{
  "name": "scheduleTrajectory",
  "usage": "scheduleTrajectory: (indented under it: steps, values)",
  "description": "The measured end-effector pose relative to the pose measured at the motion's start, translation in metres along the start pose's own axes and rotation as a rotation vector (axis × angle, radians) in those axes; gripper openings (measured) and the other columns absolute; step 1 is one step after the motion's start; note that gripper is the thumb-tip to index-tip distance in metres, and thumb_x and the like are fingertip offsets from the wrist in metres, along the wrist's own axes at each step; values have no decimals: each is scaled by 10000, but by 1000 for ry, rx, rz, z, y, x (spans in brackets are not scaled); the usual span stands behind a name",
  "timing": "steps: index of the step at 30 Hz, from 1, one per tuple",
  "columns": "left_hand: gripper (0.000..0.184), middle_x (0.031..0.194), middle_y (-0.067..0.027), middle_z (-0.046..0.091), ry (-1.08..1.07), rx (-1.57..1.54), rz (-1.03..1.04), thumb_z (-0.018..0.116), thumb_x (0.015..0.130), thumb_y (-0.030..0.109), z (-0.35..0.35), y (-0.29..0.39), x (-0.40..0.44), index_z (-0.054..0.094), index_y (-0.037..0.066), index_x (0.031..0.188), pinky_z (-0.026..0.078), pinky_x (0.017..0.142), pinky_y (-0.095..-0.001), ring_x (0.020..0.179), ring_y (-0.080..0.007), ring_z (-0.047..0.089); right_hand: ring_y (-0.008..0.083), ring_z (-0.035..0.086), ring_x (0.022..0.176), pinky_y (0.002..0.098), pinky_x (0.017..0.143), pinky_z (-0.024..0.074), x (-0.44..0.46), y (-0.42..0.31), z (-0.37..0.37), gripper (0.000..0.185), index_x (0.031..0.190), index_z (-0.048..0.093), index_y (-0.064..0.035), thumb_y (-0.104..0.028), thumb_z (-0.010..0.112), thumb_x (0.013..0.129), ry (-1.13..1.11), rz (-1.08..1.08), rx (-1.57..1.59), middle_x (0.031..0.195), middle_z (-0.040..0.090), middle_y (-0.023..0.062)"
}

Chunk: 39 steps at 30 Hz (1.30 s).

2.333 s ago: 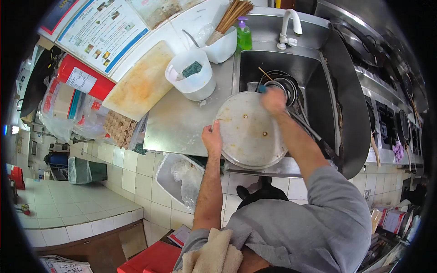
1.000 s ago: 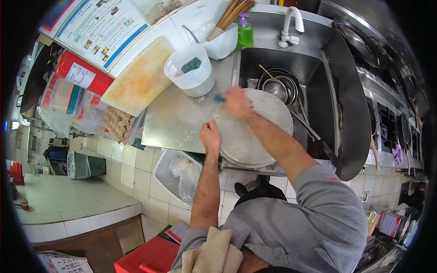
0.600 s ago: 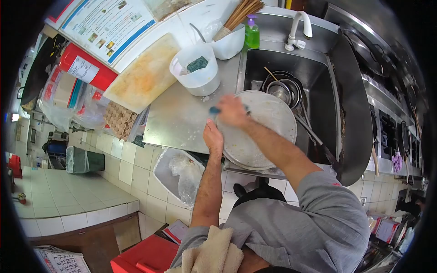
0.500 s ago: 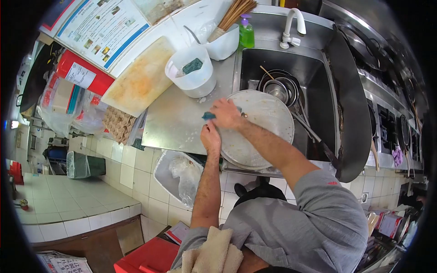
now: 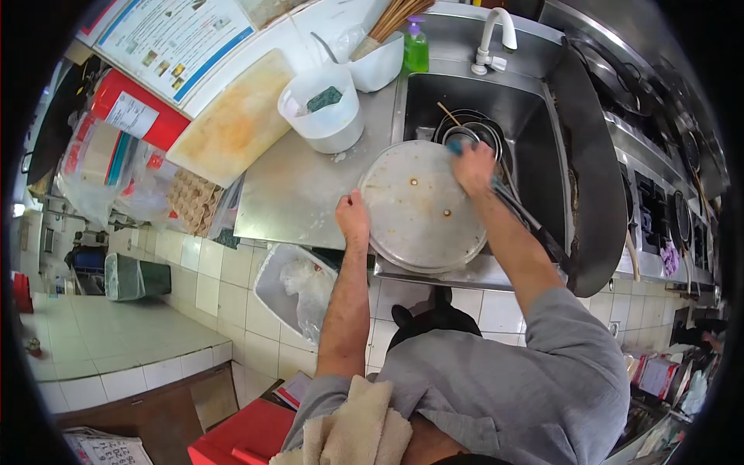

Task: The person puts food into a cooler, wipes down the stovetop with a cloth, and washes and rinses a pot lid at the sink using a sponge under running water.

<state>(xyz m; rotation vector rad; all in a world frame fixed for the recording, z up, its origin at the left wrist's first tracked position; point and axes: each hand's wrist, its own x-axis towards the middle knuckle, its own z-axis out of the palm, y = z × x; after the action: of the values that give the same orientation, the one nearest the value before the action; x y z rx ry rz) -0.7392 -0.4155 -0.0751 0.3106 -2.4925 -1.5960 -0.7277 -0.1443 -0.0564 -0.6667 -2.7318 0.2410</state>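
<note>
Steel sink (image 5: 535,116) is carrying the round lid (image 5: 422,229) over its near left corner, where the left hand (image 5: 353,215) is resting curled fingers at the lid's edge, pinch being unclear, and the right hand (image 5: 474,167) is pinching a green pad (image 5: 456,147), probably working best flat.

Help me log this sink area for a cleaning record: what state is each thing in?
Disc: spotted with marks
Left hand: at the disc's rim
Right hand: gripping a scrubber
Tap: no stream visible
Soap bottle: upright, green liquid inside
Tub: open, pad inside
Cutting board: stained
Pans: piled in the sink
Bin: open, plastic inside
</note>
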Motion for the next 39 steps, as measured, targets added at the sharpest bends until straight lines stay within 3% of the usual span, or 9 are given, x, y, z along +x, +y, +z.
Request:
scheduleTrajectory:
  steps: [2, 4, 8, 12, 15, 20, 28, 35, 39]
  values:
    - [337, 667, -140, 607, -23, -39, -20, 548, 827, 287, -4, 0, 9, 593, -43, 781, 444, 570, -354, 581, -241, 557, 295, 458, 1010, 436, 826, 394, 6, -57, 0, 313, 1045, 614, -139, -251, 560, 758, -74, -50, 73, 1018, 500, 128]
    - [233, 638, -59, 584, -384, -425, -467, 558, 830, 239, -24, 8, 16, 605, 21, 764, 405, 447, -297, 479, -154, 501, 285, 455, 1010, 431, 823, 388, -16, -115, 8, 328, 1047, 615, -155, -241, 575, 733, -92, -298, 204, 1033, 499, 119]
    - [183, 526, 3, 452, -416, -564, -669, 537, 821, 209, -27, 7, 28, 577, 60, 722, 276, 352, -265, 389, -111, 388, 288, 411, 1060, 428, 840, 352, -83, -153, -16, 343, 1034, 606, -146, -203, 615, 696, -181, -558, 369, 1082, 472, 113]
    - [196, 526, 12, 450, -252, -488, -678, 578, 805, 228, -21, -7, 35, 585, 54, 716, 231, 321, -268, 356, -95, 342, 286, 398, 1040, 417, 819, 340, -136, -135, -49, 299, 958, 612, -134, -164, 616, 660, -230, -708, 415, 1063, 458, 107]
    - [204, 600, -15, 522, -514, -281, -439, 589, 826, 229, -26, 5, 25, 614, 28, 804, 389, 425, -279, 461, -127, 464, 273, 395, 1066, 416, 833, 337, -162, -112, -59, 324, 955, 606, -148, -173, 630, 633, -308, -818, 400, 1077, 462, 100]
    - [291, 573, -63, 567, -252, -250, -195, 604, 789, 242, -9, -6, 15, 628, -49, 787, 428, 587, -347, 583, -213, 542, 268, 440, 1077, 412, 871, 367, -171, -19, -85, 397, 947, 621, -191, -124, 659, 558, -388, -1063, 382, 1123, 480, 77]
    - [342, 712, -228, 604, -44, 62, -50, 472, 831, 252, 4, -1, 7, 603, -60, 777, 426, 643, -420, 646, -339, 574, 302, 482, 981, 423, 828, 413, -56, 59, -19, 380, 1065, 597, -138, -137, 637, 688, 31, -150, 216, 1013, 520, 128]
    - [292, 580, -78, 524, -79, -153, -173, 472, 789, 203, 1, 3, 2, 557, -57, 685, 362, 532, -351, 548, -170, 434, 295, 441, 1054, 440, 875, 373, -32, -128, -13, 367, 1076, 598, -146, -209, 612, 715, -214, -613, 408, 1070, 514, 119]
    - [323, 620, -174, 555, -40, -76, -90, 455, 782, 225, -5, 8, 0, 560, -78, 736, 405, 599, -384, 574, -266, 479, 279, 418, 1082, 441, 889, 361, 9, -131, -8, 362, 1078, 605, -165, -237, 597, 723, -291, -312, 215, 1094, 512, 107]
